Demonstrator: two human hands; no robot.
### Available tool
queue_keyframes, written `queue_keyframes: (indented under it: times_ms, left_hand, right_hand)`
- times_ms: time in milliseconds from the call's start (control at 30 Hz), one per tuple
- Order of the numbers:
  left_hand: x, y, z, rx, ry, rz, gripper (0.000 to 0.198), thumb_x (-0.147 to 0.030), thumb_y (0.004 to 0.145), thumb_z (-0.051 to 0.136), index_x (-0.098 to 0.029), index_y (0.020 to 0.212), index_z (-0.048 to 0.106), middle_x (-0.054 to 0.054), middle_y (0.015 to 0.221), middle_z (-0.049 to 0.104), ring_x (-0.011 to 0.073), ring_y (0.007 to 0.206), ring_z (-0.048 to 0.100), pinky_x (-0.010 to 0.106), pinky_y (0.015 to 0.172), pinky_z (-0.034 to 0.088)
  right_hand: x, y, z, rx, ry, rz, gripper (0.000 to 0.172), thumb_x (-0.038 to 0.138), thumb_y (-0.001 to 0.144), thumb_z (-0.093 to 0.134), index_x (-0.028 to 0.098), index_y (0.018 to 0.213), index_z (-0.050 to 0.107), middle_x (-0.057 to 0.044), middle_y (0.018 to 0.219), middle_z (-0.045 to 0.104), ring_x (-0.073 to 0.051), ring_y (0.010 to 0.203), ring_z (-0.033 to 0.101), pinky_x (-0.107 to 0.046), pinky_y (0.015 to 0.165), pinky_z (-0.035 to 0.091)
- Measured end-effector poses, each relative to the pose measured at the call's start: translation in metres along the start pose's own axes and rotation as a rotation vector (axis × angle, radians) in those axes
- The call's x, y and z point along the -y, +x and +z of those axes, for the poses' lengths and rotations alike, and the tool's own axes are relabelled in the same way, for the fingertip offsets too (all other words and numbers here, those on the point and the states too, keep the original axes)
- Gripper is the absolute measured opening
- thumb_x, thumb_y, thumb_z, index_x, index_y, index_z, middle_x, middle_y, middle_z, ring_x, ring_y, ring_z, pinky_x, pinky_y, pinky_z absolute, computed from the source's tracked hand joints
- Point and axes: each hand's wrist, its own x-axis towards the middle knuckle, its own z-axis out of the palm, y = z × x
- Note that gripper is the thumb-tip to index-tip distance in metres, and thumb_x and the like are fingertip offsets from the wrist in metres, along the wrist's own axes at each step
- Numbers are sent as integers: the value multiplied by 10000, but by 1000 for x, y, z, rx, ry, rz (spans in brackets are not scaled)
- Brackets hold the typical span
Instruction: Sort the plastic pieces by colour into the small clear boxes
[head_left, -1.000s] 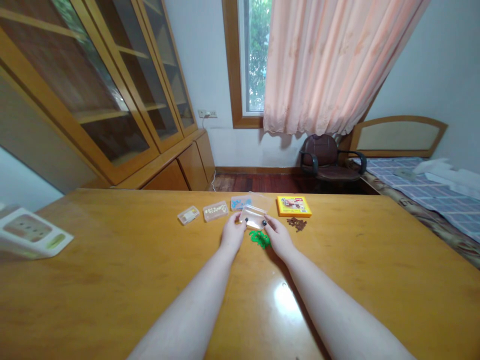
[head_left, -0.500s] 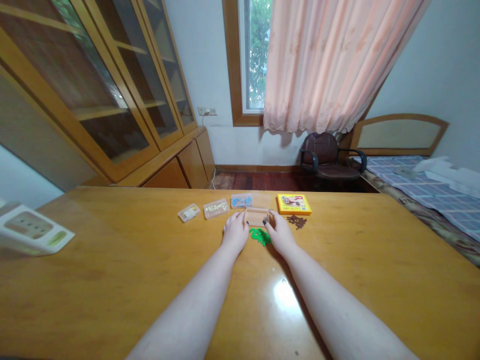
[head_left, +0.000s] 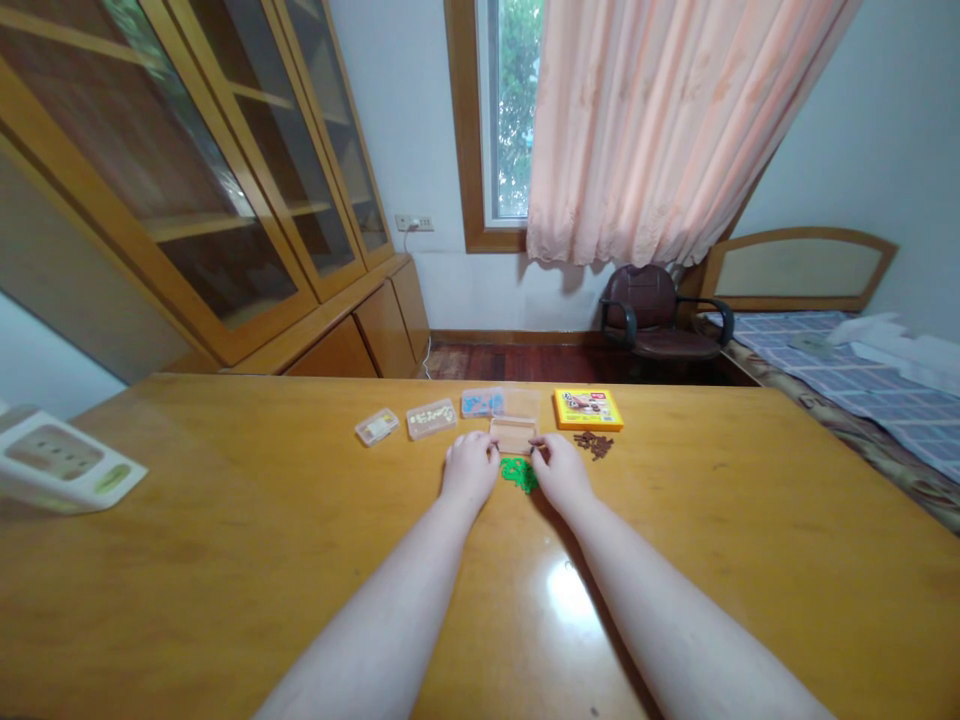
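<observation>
A small clear plastic box (head_left: 514, 436) with an open lid stands on the wooden table, with nothing visible inside it. My left hand (head_left: 471, 467) is at its near left corner, fingers curled and pinched on the edge. At the near right corner my right hand (head_left: 559, 470) pinches the edge in the same way. Just in front of the box, between my hands, lies a loose pile of small green pieces (head_left: 517, 473); the right hand covers part of its right side. Brown small pieces (head_left: 594, 444) lie in a heap to the right.
Behind the hands are a clear box with blue pieces (head_left: 482, 403), a box of pale pieces (head_left: 433, 418) and a smaller clear case (head_left: 377, 427). A yellow box (head_left: 588, 409) lies at the back right. A white device (head_left: 64, 460) stands at the table's left edge.
My fingers have slid from the sides of the clear box toward its near corners and curled in more. The box and the piles look nearly unmoved.
</observation>
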Motion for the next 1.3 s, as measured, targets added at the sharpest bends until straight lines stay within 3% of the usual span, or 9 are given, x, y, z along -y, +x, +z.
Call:
queue_keyframes:
  times_ms: [267, 667, 767, 867, 1000, 1300]
  left_hand:
    - [-3, -1, -4, -7, 14, -1, 227, -195, 822, 477, -209, 964, 654, 66, 982, 626, 209, 941, 543, 320, 843, 386]
    - [-2, 0, -2, 20, 39, 10, 162, -225, 818, 504, -201, 880, 652, 55, 927, 616, 193, 904, 559, 301, 822, 404]
    - [-2, -1, -5, 13, 2, 59, 167, -222, 823, 497, -202, 896, 646, 53, 924, 619, 181, 884, 571, 282, 805, 411]
    - [-4, -3, -10, 65, -28, 129, 171, -242, 840, 479, -205, 884, 640, 46, 851, 629, 168, 804, 587, 263, 749, 419]
    - [-6, -6, -11, 148, 43, 127, 149, -299, 825, 521, -212, 869, 634, 51, 845, 646, 186, 775, 598, 268, 693, 421]
    - [1, -5, -2, 201, 127, 127, 147, -266, 843, 492, -216, 872, 627, 64, 889, 652, 200, 809, 605, 281, 701, 428]
  right_hand:
    - [2, 0, -4, -41, 23, -93, 191, 155, 769, 500, 174, 886, 649, -75, 947, 666, -200, 925, 592, -320, 873, 427]
    - [-4, 1, 4, 8, 88, -9, 216, 196, 799, 501, 156, 965, 634, -103, 1009, 654, -213, 949, 593, -340, 878, 434]
    - [-3, 1, 1, -34, 67, -48, 200, 205, 795, 505, 168, 943, 634, -88, 987, 657, -210, 945, 587, -328, 872, 425]
    - [1, -1, -4, -67, -12, -81, 166, 242, 815, 487, 177, 838, 638, -72, 847, 660, -200, 830, 590, -291, 766, 427]
    - [8, -5, -10, 52, -143, -41, 247, 339, 844, 475, 200, 705, 624, -42, 677, 632, -168, 635, 555, -250, 589, 359]
    - [11, -8, -10, 199, -224, -31, 193, 313, 807, 533, 240, 890, 690, -56, 865, 706, -195, 759, 625, -254, 641, 375]
